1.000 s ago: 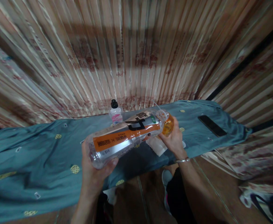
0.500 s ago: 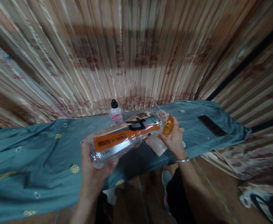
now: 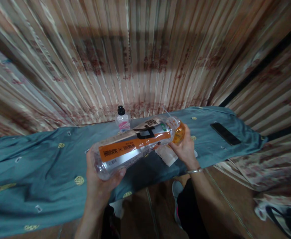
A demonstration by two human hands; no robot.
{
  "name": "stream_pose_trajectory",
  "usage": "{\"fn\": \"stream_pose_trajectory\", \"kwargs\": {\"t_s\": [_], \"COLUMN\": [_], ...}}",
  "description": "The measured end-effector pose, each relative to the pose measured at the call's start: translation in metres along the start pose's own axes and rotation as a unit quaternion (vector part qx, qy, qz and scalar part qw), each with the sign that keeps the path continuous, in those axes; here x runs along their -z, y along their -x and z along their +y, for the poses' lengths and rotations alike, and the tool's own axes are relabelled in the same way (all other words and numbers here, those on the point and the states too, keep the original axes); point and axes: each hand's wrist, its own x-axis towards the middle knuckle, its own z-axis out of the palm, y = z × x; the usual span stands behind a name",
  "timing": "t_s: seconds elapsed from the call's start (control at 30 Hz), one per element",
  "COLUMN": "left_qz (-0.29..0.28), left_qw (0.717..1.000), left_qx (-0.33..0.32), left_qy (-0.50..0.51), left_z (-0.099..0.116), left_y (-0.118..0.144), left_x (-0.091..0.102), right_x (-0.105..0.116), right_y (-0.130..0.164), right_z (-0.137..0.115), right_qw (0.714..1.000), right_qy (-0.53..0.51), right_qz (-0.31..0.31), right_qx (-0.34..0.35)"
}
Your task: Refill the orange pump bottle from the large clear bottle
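My left hand [image 3: 99, 181] grips the base of a large clear plastic bottle [image 3: 133, 144] with an orange, white and black label. The bottle is tipped almost flat, its neck pointing right into a small clear cup [image 3: 179, 132] holding amber liquid. My right hand [image 3: 186, 149] holds that cup from the right side, above the table's front part. A silver bracelet sits on my right wrist.
The table is draped in a teal cloth [image 3: 36, 172] with small yellow motifs. A small bottle with a black cap [image 3: 122, 121] stands at the back. A dark phone [image 3: 225, 133] lies at the right. White paper [image 3: 166, 155] lies under the cup. Striped curtains hang behind.
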Motion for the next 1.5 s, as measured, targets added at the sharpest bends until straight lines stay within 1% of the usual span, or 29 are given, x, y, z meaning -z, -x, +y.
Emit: {"fn": "stream_pose_trajectory", "kwargs": {"t_s": [0.23, 0.4, 0.7, 0.87, 1.0, 1.23, 1.37, 1.5], "left_qz": [-0.013, -0.003, -0.003, -0.006, -0.003, -0.014, -0.034, -0.027], "left_qw": [1.0, 1.0, 1.0, 1.0, 0.999, 1.0, 0.999, 0.999], "left_qx": [0.003, 0.019, -0.012, 0.017, 0.037, 0.004, -0.001, 0.003], "left_qy": [0.013, 0.022, 0.002, 0.009, 0.012, -0.009, -0.011, -0.019], "left_z": [-0.0038, -0.0077, -0.0034, -0.0019, -0.0013, -0.0024, -0.0045, -0.0044], "left_y": [0.0009, 0.0006, 0.0008, 0.0005, 0.0009, 0.0022, 0.0019, 0.0014], "left_x": [0.0022, 0.0041, 0.0013, 0.0027, 0.0027, 0.0023, 0.004, 0.0048], "right_x": [-0.0002, -0.0005, 0.0006, 0.0017, 0.0016, 0.0018, 0.0031, 0.0024], "right_y": [0.0003, 0.0002, 0.0002, 0.0001, -0.0002, -0.0011, -0.0011, -0.0007], "right_z": [-0.0005, -0.0006, -0.0014, -0.0034, -0.0036, -0.0046, -0.0053, -0.0041], "right_qw": [1.0, 1.0, 1.0, 1.0, 1.0, 1.0, 1.0, 1.0], "right_qy": [0.006, 0.011, 0.01, 0.004, 0.005, 0.001, -0.003, 0.001], "right_qz": [0.002, 0.006, 0.004, -0.007, -0.002, -0.002, -0.011, -0.003], "right_qx": [0.005, 0.014, 0.009, -0.006, -0.006, -0.008, -0.011, -0.002]}}
